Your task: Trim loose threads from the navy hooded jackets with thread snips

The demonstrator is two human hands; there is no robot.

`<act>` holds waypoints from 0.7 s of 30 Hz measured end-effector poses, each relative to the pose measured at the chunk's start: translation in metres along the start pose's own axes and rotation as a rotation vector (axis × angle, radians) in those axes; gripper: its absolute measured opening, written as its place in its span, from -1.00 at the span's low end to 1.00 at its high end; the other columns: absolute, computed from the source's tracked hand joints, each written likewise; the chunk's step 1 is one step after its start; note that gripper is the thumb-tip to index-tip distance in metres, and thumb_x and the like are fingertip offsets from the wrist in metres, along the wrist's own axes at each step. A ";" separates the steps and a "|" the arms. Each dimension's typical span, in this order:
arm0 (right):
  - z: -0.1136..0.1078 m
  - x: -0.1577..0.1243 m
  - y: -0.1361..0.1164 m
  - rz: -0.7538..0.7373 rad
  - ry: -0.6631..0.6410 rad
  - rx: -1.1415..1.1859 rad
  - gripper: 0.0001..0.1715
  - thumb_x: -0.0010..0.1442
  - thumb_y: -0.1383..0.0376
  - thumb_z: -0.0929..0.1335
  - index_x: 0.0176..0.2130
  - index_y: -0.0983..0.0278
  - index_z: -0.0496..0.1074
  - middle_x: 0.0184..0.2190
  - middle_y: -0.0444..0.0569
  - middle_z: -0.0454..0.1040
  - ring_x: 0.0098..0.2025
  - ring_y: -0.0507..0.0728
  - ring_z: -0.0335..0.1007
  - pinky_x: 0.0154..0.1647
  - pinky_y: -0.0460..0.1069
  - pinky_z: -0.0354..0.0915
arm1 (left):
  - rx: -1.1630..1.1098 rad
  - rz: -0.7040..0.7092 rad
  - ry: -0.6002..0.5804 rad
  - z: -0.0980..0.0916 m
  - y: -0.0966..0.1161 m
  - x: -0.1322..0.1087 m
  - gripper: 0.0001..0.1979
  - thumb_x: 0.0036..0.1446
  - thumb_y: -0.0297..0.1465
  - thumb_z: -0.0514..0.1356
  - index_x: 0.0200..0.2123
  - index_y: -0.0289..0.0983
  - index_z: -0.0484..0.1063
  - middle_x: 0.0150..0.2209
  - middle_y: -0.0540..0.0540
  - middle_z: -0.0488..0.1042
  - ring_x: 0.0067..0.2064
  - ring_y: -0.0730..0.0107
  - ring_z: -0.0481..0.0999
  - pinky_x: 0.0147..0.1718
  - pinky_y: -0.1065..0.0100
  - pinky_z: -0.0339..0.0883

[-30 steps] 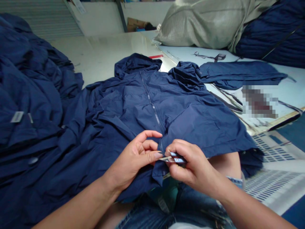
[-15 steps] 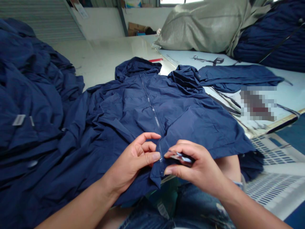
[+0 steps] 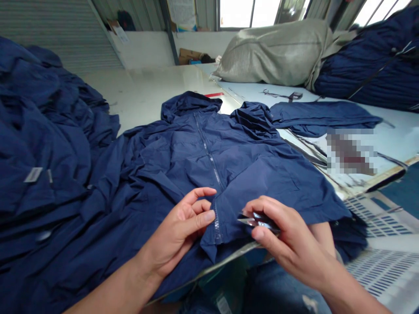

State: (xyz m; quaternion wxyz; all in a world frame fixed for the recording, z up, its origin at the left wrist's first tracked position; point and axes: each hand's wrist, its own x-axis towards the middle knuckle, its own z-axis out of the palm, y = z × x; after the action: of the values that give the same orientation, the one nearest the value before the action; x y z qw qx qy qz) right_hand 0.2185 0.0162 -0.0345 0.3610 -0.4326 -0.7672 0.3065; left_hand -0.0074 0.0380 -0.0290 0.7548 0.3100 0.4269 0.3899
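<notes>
Right hand (image 3: pixel 288 244) has drawn back from the metal zipper (image 3: pixel 216 226), pinching small steel thread snips (image 3: pixel 258 222); left hand (image 3: pixel 176 231) lies half-open, empty, on the navy nylon jacket (image 3: pixel 248 174).

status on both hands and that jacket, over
left hand on the zipper edge of the navy hooded jacket; right hand shut on small metal snips; pile of navy jackets alongside on the left
</notes>
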 end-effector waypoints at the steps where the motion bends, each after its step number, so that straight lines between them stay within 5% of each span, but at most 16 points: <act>1: 0.001 -0.002 -0.002 0.001 -0.029 -0.022 -0.80 0.38 0.15 0.27 -0.16 0.21 0.39 -0.33 -0.08 0.44 -0.33 0.07 0.37 -0.33 -0.05 0.22 | -0.005 0.001 -0.001 0.000 0.000 0.000 -0.49 -0.02 -0.42 0.43 0.00 -0.20 0.36 -0.40 0.06 0.45 -0.43 0.52 0.48 -0.39 0.50 0.38; 21: 0.022 0.016 0.000 -0.145 -0.025 -0.111 -0.67 0.39 0.11 0.26 -0.29 0.29 0.40 -0.48 -0.10 0.36 -0.45 0.03 0.27 -0.43 -0.07 0.09 | -0.128 -0.012 -0.057 0.000 0.002 -0.002 -0.51 -0.03 -0.45 0.44 -0.03 -0.23 0.38 -0.36 0.02 0.48 -0.39 0.52 0.50 -0.35 0.48 0.46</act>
State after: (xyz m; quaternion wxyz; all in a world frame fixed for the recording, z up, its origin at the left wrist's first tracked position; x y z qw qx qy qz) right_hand 0.1945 0.0266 -0.0418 0.3481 -0.3914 -0.8167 0.2421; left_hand -0.0087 0.0375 -0.0269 0.7872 0.2697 0.3811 0.4030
